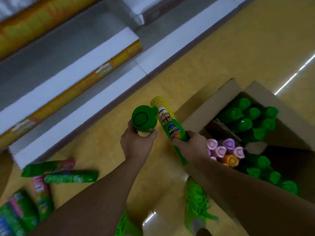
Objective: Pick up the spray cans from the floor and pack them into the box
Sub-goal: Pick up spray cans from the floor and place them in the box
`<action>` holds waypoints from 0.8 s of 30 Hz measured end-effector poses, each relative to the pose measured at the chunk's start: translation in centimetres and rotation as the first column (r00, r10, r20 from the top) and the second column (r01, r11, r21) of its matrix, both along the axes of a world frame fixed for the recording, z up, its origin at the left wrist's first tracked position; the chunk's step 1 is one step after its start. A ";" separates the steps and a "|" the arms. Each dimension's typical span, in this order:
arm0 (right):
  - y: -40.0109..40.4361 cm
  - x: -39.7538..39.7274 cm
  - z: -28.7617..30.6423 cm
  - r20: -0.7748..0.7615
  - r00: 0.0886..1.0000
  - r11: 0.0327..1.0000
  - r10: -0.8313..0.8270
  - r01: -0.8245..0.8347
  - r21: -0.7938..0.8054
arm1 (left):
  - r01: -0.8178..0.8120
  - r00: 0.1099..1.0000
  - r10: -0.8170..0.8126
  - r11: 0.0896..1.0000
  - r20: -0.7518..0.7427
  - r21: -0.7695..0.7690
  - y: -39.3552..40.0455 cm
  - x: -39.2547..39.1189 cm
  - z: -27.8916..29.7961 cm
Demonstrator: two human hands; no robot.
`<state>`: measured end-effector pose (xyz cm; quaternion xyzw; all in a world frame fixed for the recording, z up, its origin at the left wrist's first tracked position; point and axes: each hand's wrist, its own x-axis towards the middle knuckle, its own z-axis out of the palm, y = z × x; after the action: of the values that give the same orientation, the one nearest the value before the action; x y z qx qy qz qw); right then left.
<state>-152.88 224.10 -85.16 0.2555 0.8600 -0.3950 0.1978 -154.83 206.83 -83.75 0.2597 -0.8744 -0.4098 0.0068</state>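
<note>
My left hand [136, 143] grips a spray can whose green cap [144, 119] points up at me. Beside it, my right hand [190, 147] holds a second can [167, 120] by its lower end; its body is yellow and green and it slants up to the left. Both cans are in the air just left of the open cardboard box [199, 114]. Inside the box stand several cans with green caps [252, 120], a few with pink caps [225, 148] and one with an orange cap [231, 160]. Several more cans [70, 176] lie on the yellow floor at the lower left.
White shelf edges [81, 65] with yellow packaged goods run diagonally across the upper left. My green shoes [196, 201] stand on the floor at the bottom, close to the box's near flap. Open yellow floor [238, 48] lies beyond the box.
</note>
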 end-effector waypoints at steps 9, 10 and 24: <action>12.9 3.3 5.2 -0.067 0.963 0.965 -0.261 0.260 -0.018 | 0.239 0.971 -0.239 0.970 -0.013 0.035 13.3 -1.6 4.9; 14.3 3.9 5.6 -0.077 0.960 0.963 -0.268 0.269 0.003 | 0.271 0.963 -0.270 0.962 -0.014 0.022 14.6 -1.5 5.2; 31.7 3.5 9.4 -0.028 0.949 0.905 -0.315 0.309 0.291 | 0.497 0.864 -0.495 0.868 -0.086 0.001 31.1 -5.9 9.6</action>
<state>-149.38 255.80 -75.75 0.4199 0.8547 -0.2880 0.1007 -160.68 237.91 -74.17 0.0091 -0.9059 -0.4184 -0.0656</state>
